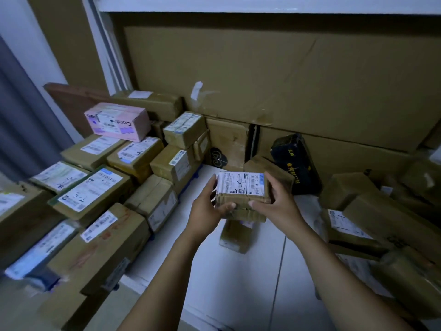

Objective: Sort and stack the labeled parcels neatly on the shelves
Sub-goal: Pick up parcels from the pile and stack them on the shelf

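Above the white floor [238, 278], both hands [207, 206] clasp a labelled parcel [242, 195].

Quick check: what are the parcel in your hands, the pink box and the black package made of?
Held parcel: brown cardboard, matte, with ribbed edges, glossy tape and a white paper label. Pink box: looks like printed paperboard, smooth with crisp corners. Black package: likely plastic film wrap, glossy and creased, though what is under it is hidden.
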